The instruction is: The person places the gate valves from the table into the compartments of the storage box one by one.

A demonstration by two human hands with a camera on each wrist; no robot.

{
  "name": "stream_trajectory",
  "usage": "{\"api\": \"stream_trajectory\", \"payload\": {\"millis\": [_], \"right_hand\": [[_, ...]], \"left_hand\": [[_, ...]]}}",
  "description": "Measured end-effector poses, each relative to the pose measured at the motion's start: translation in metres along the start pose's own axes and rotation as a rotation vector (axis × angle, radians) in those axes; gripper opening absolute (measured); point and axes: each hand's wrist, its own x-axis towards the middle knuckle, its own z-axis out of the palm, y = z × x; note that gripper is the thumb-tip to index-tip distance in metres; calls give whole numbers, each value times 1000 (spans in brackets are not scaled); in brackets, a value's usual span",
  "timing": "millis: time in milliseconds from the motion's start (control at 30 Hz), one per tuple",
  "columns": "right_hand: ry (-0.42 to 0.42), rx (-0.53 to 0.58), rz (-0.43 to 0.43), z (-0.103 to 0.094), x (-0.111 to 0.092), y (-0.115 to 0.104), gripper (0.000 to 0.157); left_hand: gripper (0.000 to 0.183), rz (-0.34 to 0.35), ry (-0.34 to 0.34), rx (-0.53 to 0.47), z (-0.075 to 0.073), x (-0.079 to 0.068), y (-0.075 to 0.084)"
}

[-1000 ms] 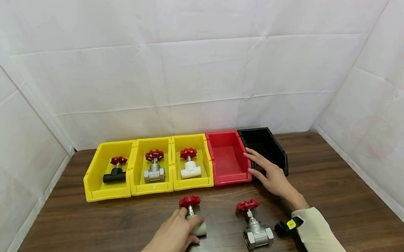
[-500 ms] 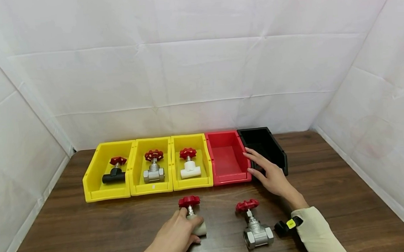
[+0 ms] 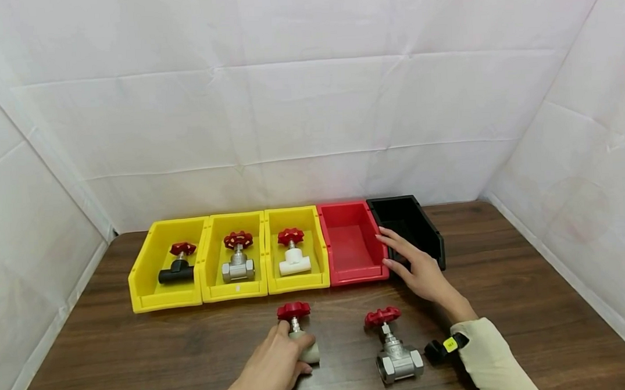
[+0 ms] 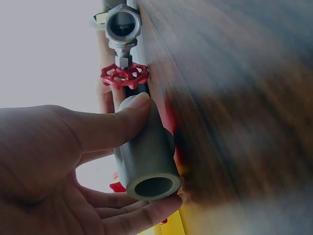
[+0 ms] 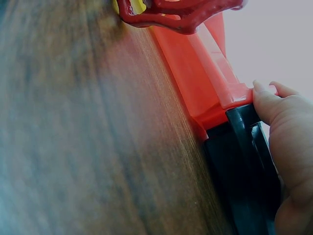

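My left hand (image 3: pixel 270 362) grips a grey plastic valve with a red handwheel (image 3: pixel 293 310) near the front of the table. In the left wrist view the thumb lies along the valve's pipe body (image 4: pixel 149 156) and the fingers curl beneath it, beside the open pipe end. My right hand (image 3: pixel 419 270) rests on the right rim of a red bin (image 3: pixel 350 245), fingers mostly straight; the right wrist view has its thumb (image 5: pixel 265 100) on the rim's corner. A larger steel valve (image 3: pixel 400 363) with a red handwheel lies on the table between the two forearms.
Three yellow bins (image 3: pixel 166 301) stand left of the red one, holding a black valve (image 3: pixel 176 275), a small steel valve (image 3: pixel 238 270) and a white valve (image 3: pixel 295 260). A black bin (image 3: pixel 434 245) adjoins the red bin's right side. White sheeting (image 3: pixel 309 113) encloses the wooden table (image 3: pixel 141 359).
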Motion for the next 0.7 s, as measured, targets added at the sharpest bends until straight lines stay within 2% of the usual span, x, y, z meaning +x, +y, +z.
{"api": "stream_trajectory", "payload": {"millis": [300, 533, 700], "right_hand": [[4, -4, -6, -1, 1, 0, 60], [-2, -2, 0, 0, 0, 1, 59], [2, -2, 0, 0, 0, 1, 59]], "left_hand": [[22, 6, 6, -23, 1, 0, 0], [21, -27, 2, -20, 1, 0, 2], [22, -26, 8, -25, 2, 0, 2]]}}
